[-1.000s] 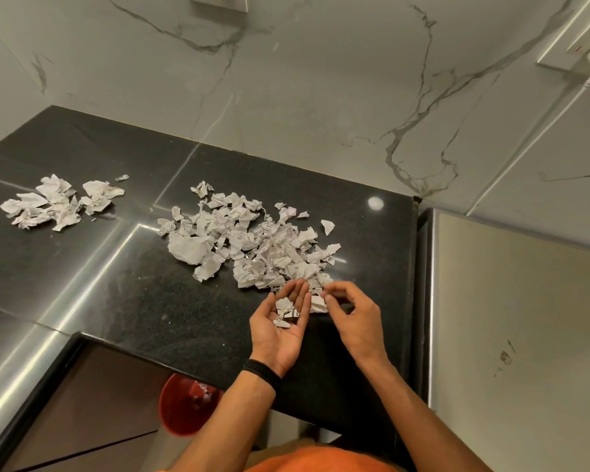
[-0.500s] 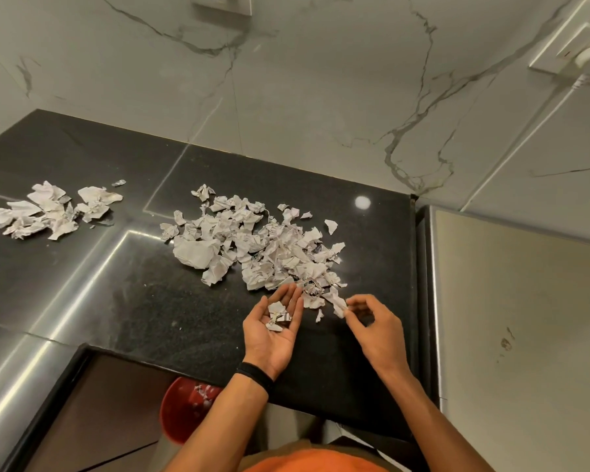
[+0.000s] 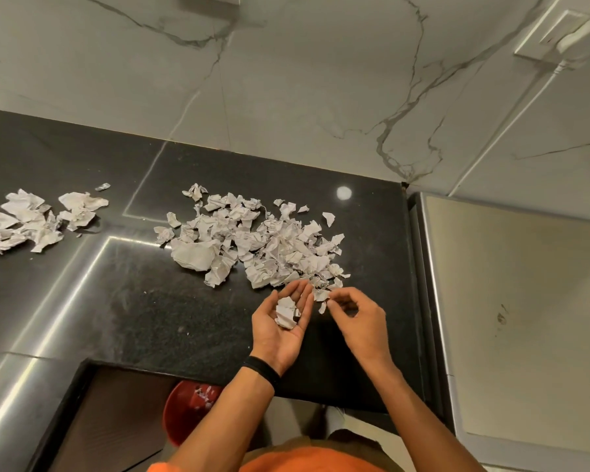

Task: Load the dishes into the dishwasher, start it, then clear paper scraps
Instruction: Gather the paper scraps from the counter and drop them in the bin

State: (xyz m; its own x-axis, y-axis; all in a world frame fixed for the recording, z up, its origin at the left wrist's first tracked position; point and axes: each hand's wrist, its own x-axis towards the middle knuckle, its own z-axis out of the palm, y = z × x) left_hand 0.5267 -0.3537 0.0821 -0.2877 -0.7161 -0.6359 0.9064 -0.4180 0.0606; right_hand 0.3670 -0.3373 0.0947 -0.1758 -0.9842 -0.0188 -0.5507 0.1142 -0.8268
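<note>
Right hand shifted, pinching part-hidden scrap.

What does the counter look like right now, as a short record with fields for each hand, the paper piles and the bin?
Left hand: palm up, cupped, carrying a few scraps
Right hand: pinches a small scrap, just right of the other hand
Big pile: middle of the counter, just beyond both hands
Small pile: far left of the counter, apart from the big one
Red bin: below the counter's front edge, some scraps inside
</note>
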